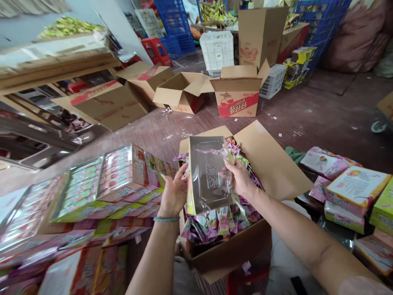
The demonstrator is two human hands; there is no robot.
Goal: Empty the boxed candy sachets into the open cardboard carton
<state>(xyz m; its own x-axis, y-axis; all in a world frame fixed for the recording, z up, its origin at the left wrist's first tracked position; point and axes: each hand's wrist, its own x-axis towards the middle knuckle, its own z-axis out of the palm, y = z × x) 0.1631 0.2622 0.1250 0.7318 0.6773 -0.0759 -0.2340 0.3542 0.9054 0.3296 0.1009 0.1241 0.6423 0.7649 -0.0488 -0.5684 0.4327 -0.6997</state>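
A shallow package with a clear embossed plastic cover (211,176) is tilted up over an open cardboard box (230,250). Small pink, purple and green packets (211,225) fill that box. My right hand (241,176) grips the package's right edge, thumb on top. At its left edge is my left hand (176,188), with a teal band at the wrist; its thumb and fingers are spread, and some fingertips are hidden behind the package.
Wrapped display boxes (119,172) are stacked at the left. More product packs (357,188) lie at the right. Open cartons (236,98), a white basket (217,51) and blue crates (175,24) stand beyond. A wooden table (61,67) is at the upper left.
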